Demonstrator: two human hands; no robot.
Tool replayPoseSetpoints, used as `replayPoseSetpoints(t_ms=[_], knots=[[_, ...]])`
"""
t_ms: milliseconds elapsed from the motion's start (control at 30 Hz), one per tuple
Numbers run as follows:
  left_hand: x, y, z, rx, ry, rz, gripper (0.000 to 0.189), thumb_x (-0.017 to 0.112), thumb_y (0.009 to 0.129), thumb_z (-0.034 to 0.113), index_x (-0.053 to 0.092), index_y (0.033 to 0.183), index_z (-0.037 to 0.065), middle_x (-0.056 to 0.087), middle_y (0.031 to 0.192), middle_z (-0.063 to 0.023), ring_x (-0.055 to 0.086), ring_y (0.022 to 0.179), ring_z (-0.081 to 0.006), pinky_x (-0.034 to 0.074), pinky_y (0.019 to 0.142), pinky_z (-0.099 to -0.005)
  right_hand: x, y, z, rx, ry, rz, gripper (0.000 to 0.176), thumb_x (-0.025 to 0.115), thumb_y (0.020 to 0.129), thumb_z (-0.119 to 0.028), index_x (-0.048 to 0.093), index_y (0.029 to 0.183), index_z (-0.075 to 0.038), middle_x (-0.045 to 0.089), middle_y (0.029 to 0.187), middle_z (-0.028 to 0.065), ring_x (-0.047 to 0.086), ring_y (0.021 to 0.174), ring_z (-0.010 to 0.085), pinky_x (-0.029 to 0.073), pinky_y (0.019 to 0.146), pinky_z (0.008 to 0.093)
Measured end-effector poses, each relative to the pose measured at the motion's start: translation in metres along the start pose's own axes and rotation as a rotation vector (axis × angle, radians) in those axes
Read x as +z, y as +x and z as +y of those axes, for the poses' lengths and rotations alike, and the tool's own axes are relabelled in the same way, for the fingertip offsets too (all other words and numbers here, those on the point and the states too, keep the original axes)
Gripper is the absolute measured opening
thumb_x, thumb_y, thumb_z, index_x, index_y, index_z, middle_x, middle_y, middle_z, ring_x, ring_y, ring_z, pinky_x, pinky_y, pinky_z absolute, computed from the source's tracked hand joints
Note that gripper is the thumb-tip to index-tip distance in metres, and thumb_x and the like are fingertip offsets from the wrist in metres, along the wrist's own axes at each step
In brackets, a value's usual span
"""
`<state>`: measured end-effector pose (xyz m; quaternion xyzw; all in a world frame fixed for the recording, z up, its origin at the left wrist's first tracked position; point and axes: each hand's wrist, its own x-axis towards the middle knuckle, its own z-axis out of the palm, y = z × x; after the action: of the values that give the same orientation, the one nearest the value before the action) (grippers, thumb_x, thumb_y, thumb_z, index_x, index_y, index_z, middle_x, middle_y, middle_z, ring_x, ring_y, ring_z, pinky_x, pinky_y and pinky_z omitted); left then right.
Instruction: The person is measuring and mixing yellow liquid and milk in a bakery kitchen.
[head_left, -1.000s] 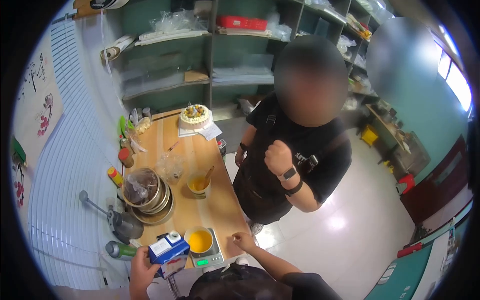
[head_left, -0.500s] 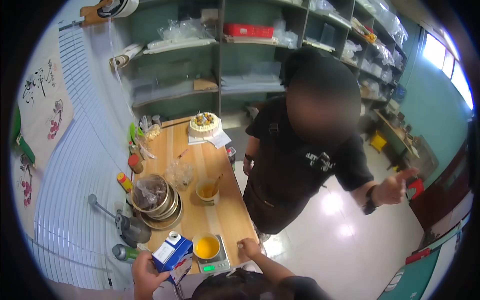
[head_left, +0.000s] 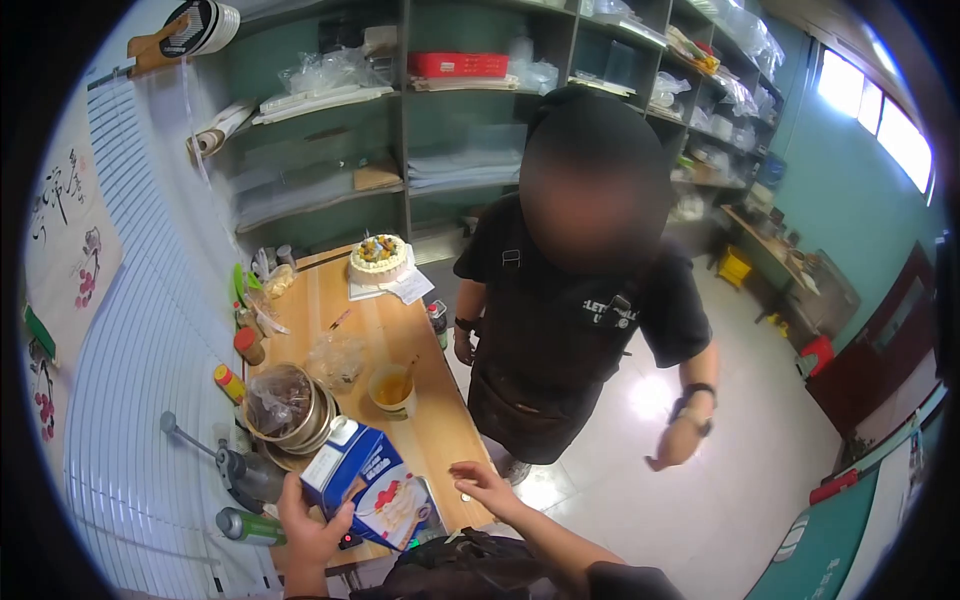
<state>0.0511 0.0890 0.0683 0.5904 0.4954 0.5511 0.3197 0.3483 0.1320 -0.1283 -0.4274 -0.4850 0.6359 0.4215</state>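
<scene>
My left hand [head_left: 312, 525] is wrapped round a blue carton [head_left: 385, 485] with a white spout, held tilted above the near end of the wooden table [head_left: 425, 360]. The carton hides most of the kitchen scale [head_left: 434, 520] and the bowl of yellow liquid on it. Just over the table's right edge, my right hand [head_left: 488, 490] is open with fingers stretched out. Beneath its fingertips lies a small white thing [head_left: 465, 497], too small to name. Farther up stands a cup of yellowish liquid [head_left: 391, 391] with a stick-like utensil in it.
Stacked metal pans [head_left: 290, 405] stand at the left, beside a grey-green bottle [head_left: 245, 525]. A decorated cake [head_left: 378, 258] sits at the far end. Across the table's right side stands a person in a black apron [head_left: 540, 350], one arm lowered. Shelves [head_left: 405, 200] line the back wall.
My left hand has raised the carton and turned its printed face up, covering the bowl and scale. My right hand's fingers have opened out. The other person's raised hand has come down.
</scene>
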Motion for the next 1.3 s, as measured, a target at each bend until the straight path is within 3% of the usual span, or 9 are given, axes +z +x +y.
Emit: replayPoseSetpoints(t_ms=[167, 267, 533, 567, 633, 700, 867, 1133, 1300], knots=[[0.057, 0.009, 0.021, 0.004, -0.167, 0.06, 0.051, 0.077, 0.074, 0.009, 0.047, 0.113, -0.002, 0.063, 0.102, -0.011, 0.062, 0.093, -0.0161, 0.05, 0.084, -0.0312, 0.036, -0.019, -0.03, 0.116, 0.841, -0.381, 0.07, 0.041, 0.099, -0.054, 0.025, 0.151, -0.01, 0.04, 0.15, 0.01, 0.041, 0.136, 0.024, 0.034, 0.113, 0.0415], [0.069, 0.011, 0.023, -0.04, -0.171, -0.08, 0.057, 0.081, 0.072, 0.01, 0.044, 0.115, 0.0, 0.063, 0.1, -0.0113, 0.064, 0.093, -0.0165, 0.051, 0.083, -0.0312, 0.044, -0.026, -0.055, 0.192, 0.884, -0.207, 0.07, 0.038, 0.1, -0.055, 0.026, 0.151, -0.009, 0.039, 0.151, 0.0109, 0.042, 0.136, 0.0266, 0.033, 0.114, 0.0435], [0.066, 0.019, 0.017, -0.186, -0.432, -0.583, 0.147, 0.099, 0.048, 0.022, -0.003, 0.153, 0.008, 0.032, 0.148, -0.011, 0.035, 0.136, -0.0225, 0.031, 0.112, -0.0393, 0.028, -0.032, -0.083, 0.348, 0.802, -0.135, 0.068, 0.036, 0.1, -0.056, 0.036, 0.145, -0.006, 0.052, 0.14, 0.0136, 0.056, 0.123, 0.0255, 0.046, 0.104, 0.0406], [0.069, 0.028, 0.009, 0.053, -0.31, -0.644, 0.158, 0.099, 0.046, 0.015, -0.018, 0.152, 0.011, 0.021, 0.154, -0.0105, 0.027, 0.141, -0.0236, 0.028, 0.114, -0.0406, 0.028, -0.032, -0.087, 0.362, 0.783, -0.121, 0.067, 0.037, 0.1, -0.055, 0.037, 0.144, -0.006, 0.053, 0.139, 0.0135, 0.058, 0.121, 0.0249, 0.046, 0.103, 0.0401], [0.071, 0.019, 0.011, -0.241, -0.455, -0.611, 0.158, 0.098, 0.046, 0.013, -0.018, 0.152, 0.012, 0.019, 0.154, -0.0105, 0.027, 0.141, -0.0244, 0.028, 0.114, -0.0417, 0.03, -0.034, -0.089, 0.39, 0.746, -0.088, 0.064, 0.037, 0.101, -0.054, 0.039, 0.143, -0.005, 0.055, 0.136, 0.0133, 0.06, 0.118, 0.0238, 0.048, 0.102, 0.0393], [0.085, 0.025, 0.002, 0.065, -0.529, -0.571, 0.153, 0.095, 0.049, 0.011, -0.017, 0.153, 0.015, 0.022, 0.152, -0.0114, 0.03, 0.139, -0.0265, 0.029, 0.113, -0.0436, 0.032, -0.034, -0.089, 0.41, 0.741, -0.06, 0.062, 0.038, 0.101, -0.053, 0.041, 0.142, -0.005, 0.057, 0.134, 0.0131, 0.061, 0.115, 0.0227, 0.048, 0.101, 0.0385], [0.084, 0.004, -0.019, -0.3, -0.548, -0.494, 0.139, 0.088, 0.059, 0.011, -0.015, 0.153, 0.015, 0.029, 0.147, -0.0134, 0.038, 0.134, -0.0282, 0.035, 0.109, -0.0441, 0.033, -0.039, -0.088, 0.421, 0.76, -0.036, 0.06, 0.039, 0.101, -0.051, 0.043, 0.14, -0.005, 0.06, 0.13, 0.0128, 0.063, 0.112, 0.021, 0.049, 0.099, 0.0368], [0.09, -0.001, -0.019, -0.319, -0.49, -0.467, 0.14, 0.089, 0.058, 0.008, -0.015, 0.152, 0.015, 0.033, 0.145, -0.0135, 0.043, 0.13, -0.0272, 0.039, 0.107, -0.0439, 0.029, -0.056, -0.071, 0.289, 1.041, -0.294, 0.058, 0.044, 0.101, -0.048, 0.042, 0.141, -0.007, 0.058, 0.133, 0.0124, 0.06, 0.116, 0.0241, 0.049, 0.099, 0.0446], [0.091, 0.005, -0.035, -0.428, -0.44, -0.668, 0.145, 0.093, 0.055, 0.008, -0.015, 0.152, 0.014, 0.032, 0.147, -0.0128, 0.044, 0.129, -0.026, 0.04, 0.106, -0.0437, 0.034, -0.063, -0.069, 0.346, 0.949, -0.175, 0.057, 0.046, 0.101, -0.047, 0.04, 0.143, -0.009, 0.056, 0.134, 0.0121, 0.058, 0.118, 0.0235, 0.049, 0.099, 0.0482]])
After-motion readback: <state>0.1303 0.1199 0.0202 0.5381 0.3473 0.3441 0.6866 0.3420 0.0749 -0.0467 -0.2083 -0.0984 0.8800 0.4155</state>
